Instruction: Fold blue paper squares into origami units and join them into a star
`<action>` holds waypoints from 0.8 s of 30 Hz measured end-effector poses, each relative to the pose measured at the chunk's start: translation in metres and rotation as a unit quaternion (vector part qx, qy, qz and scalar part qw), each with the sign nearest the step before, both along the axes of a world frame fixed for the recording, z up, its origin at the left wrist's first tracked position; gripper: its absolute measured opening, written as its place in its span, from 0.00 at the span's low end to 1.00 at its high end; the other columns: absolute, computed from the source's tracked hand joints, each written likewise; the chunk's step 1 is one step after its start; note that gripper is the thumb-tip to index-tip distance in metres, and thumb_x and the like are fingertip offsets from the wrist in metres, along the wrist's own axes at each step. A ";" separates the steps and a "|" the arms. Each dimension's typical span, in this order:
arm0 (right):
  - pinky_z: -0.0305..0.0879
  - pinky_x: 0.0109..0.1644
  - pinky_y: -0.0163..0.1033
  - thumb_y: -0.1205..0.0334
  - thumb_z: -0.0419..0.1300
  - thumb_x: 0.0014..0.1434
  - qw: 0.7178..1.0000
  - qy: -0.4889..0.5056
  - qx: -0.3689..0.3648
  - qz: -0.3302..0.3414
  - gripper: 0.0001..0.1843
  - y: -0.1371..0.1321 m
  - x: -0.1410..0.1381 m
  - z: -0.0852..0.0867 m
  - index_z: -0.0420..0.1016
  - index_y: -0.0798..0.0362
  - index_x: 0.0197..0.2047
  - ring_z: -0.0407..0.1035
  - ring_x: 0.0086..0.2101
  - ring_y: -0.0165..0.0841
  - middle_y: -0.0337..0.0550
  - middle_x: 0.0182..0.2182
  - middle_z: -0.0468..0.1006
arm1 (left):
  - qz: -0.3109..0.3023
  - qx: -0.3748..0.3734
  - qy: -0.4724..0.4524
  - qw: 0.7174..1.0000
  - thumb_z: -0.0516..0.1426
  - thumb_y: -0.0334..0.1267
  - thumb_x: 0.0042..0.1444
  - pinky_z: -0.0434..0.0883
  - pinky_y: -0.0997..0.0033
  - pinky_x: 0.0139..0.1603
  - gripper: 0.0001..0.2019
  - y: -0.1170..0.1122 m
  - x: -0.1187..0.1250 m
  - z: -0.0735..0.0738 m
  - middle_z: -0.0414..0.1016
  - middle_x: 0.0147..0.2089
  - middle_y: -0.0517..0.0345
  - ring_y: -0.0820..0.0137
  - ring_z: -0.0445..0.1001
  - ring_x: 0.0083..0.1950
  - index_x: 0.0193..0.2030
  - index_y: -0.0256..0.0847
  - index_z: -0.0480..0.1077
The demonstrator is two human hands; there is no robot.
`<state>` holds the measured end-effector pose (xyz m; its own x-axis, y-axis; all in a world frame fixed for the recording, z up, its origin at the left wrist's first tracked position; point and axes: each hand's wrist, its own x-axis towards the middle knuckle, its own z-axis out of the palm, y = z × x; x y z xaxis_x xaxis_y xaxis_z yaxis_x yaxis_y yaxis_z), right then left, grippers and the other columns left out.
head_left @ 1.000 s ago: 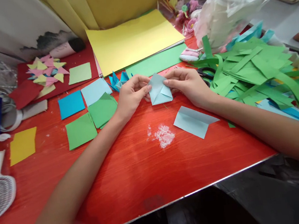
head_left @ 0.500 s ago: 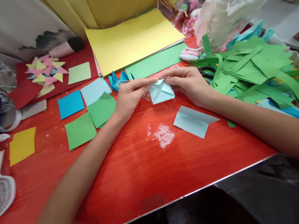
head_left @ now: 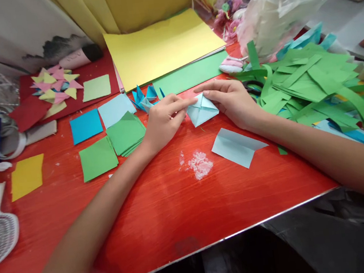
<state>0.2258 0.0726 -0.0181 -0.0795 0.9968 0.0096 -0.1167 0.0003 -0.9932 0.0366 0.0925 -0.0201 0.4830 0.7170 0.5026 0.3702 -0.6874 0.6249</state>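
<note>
Both hands pinch a folded pale blue paper (head_left: 201, 109) just above the red desk (head_left: 178, 208): the left hand (head_left: 163, 121) grips its left corner, the right hand (head_left: 231, 101) its top edge. The right fingertips seem hidden behind the fold. Scissors (head_left: 252, 87) lie half buried under green paper strips (head_left: 312, 83).

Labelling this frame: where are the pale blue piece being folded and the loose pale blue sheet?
pale blue piece (head_left: 203, 112), head view, its visible middle.
loose pale blue sheet (head_left: 237, 148), head view, its middle.

A paper-craft worktable: red table (head_left: 165, 210) strewn with coloured paper squares (head_left: 98, 158).
</note>
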 end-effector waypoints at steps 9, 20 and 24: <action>0.65 0.31 0.35 0.65 0.61 0.58 0.997 -0.055 0.042 0.018 0.09 0.001 0.003 -0.006 0.74 0.52 0.43 0.67 0.26 0.27 0.38 0.27 0.73 | 0.012 0.026 0.029 0.999 0.51 0.28 0.59 0.68 0.73 0.40 0.15 -0.001 0.000 0.000 0.73 0.37 0.59 0.75 0.71 0.38 0.46 0.46 0.77; 0.61 0.28 0.35 0.57 0.62 0.57 0.985 -0.140 0.078 0.070 0.15 -0.001 0.004 -0.002 0.73 0.51 0.48 0.67 0.27 0.29 0.37 0.26 0.74 | -0.054 -0.140 -0.051 0.987 0.55 0.39 0.60 0.70 0.74 0.40 0.10 0.001 0.002 0.004 0.77 0.40 0.58 0.73 0.73 0.40 0.44 0.43 0.76; 0.62 0.29 0.35 0.58 0.63 0.56 0.986 -0.135 0.070 0.073 0.15 -0.003 0.002 0.002 0.74 0.51 0.47 0.68 0.28 0.29 0.37 0.27 0.75 | -0.063 -0.194 -0.090 0.975 0.58 0.42 0.58 0.69 0.74 0.36 0.11 0.008 0.001 -0.002 0.75 0.33 0.60 0.75 0.72 0.35 0.45 0.43 0.74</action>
